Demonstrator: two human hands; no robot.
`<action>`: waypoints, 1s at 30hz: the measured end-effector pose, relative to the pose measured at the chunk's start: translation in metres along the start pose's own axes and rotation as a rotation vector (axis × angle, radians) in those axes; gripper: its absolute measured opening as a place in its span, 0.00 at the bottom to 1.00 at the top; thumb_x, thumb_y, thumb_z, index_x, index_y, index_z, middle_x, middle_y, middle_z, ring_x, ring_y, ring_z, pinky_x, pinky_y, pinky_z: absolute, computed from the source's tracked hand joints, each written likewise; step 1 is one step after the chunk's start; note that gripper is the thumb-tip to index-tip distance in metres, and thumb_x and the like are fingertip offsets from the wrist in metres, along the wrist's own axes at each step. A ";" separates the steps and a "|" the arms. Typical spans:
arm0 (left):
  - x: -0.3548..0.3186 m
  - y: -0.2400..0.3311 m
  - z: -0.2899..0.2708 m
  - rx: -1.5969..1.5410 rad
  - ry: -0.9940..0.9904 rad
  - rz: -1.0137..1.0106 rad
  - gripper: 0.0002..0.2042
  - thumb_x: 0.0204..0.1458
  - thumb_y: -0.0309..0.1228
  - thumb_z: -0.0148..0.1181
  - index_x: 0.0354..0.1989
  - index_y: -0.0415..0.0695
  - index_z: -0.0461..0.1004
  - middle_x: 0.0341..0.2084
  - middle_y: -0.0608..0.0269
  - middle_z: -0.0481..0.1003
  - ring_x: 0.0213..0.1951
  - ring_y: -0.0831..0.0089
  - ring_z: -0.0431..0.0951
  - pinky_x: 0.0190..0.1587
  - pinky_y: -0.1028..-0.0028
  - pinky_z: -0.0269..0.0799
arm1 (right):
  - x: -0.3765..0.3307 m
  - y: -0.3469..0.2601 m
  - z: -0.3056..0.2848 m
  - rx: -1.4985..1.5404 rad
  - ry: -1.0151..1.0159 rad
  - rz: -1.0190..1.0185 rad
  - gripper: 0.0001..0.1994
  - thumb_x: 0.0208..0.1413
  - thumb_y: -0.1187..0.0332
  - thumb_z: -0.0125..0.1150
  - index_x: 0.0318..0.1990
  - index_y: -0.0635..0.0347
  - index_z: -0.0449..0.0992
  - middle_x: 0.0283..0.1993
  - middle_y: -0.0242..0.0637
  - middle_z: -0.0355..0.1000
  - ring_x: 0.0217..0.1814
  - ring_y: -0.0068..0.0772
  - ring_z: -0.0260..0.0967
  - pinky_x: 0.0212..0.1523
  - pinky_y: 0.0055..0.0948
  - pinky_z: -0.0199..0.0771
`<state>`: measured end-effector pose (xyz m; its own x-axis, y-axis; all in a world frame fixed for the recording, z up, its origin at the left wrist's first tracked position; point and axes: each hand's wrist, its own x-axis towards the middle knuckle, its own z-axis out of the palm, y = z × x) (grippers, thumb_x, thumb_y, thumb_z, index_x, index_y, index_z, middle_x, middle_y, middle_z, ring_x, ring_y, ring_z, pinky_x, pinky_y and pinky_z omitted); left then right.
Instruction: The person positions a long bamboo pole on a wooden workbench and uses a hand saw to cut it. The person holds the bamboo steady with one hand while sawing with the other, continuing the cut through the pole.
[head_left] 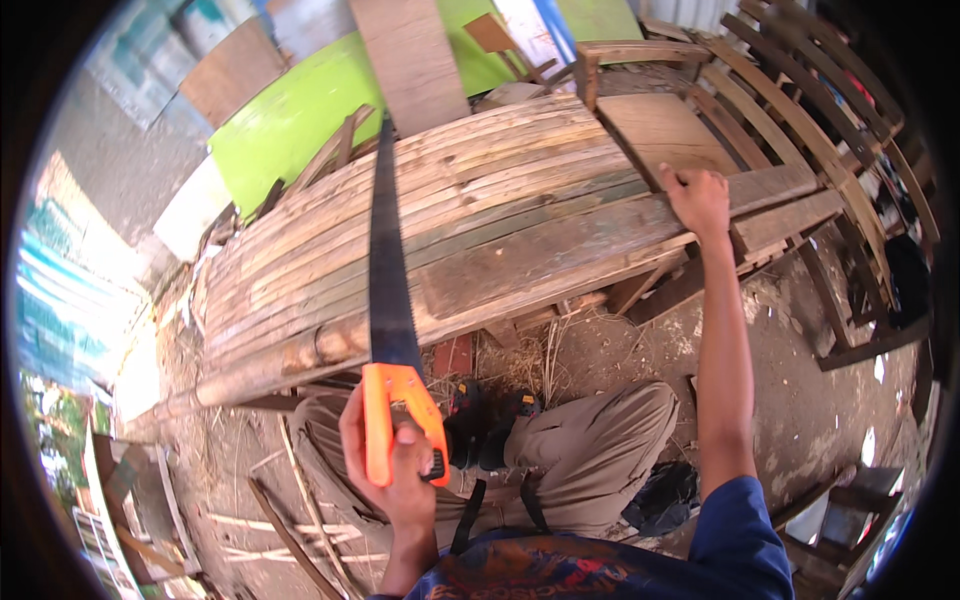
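Note:
My left hand [400, 480] is closed round the orange handle of a handsaw [392, 270]. The dark blade points away from me, above the slatted wooden bench top [330, 240], its toothed edge on the right; whether it touches the wood I cannot tell. A weathered wooden plank [560, 245] lies along the near side of the bench and runs past its right end. Toward that end, my right hand [698, 203] rests on the plank with its fingers curled against it. The undersides of those fingers are hidden.
Wooden frames [800, 110] with slats stand at the right. Behind the bench lean a bright green panel [290, 130] and a brown board [410, 60]. Thin sticks [310, 490] litter the dirt floor by my legs, and a black plastic bag [660, 498] lies at the right.

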<state>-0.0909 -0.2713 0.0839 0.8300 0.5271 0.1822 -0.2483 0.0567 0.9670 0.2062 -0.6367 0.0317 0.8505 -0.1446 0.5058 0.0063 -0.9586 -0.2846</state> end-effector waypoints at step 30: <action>-0.029 -0.041 -0.013 0.057 -0.275 0.046 0.43 0.49 0.17 0.57 0.74 0.35 0.41 0.41 0.46 0.78 0.32 0.62 0.82 0.39 0.69 0.78 | 0.041 0.044 0.023 -0.042 -0.245 0.116 0.33 0.59 0.37 0.52 0.51 0.61 0.80 0.46 0.60 0.77 0.56 0.58 0.73 0.58 0.43 0.67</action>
<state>-0.1115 -0.2781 0.0366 0.9246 0.2781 0.2602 -0.2670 -0.0137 0.9636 0.2530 -0.6795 0.0210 0.9462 -0.1957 0.2577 -0.1167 -0.9492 -0.2923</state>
